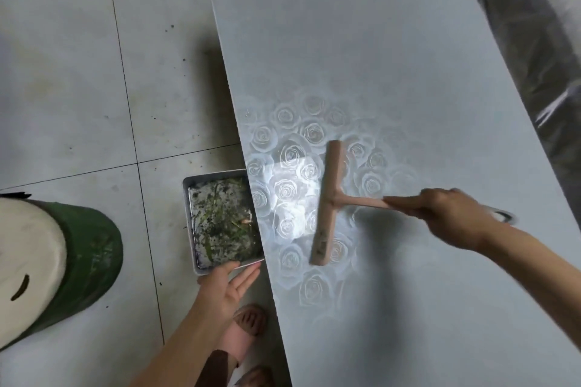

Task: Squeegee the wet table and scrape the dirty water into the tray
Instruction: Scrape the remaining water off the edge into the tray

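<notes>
A pink squeegee lies with its blade on the wet, rose-patterned table, blade roughly parallel to the table's left edge. My right hand grips its handle from the right. A metal tray holding dirty water and green scraps is held just below the table's left edge, partly tucked under it. My left hand supports the tray's near rim, thumb on the rim and fingers stretched out beneath it. A wet, shiny patch lies between the blade and the tray.
A green bucket with a pale inside stands on the tiled floor at the left. My sandalled feet stand beside the table edge. A dark crinkled sheet runs along the table's right side.
</notes>
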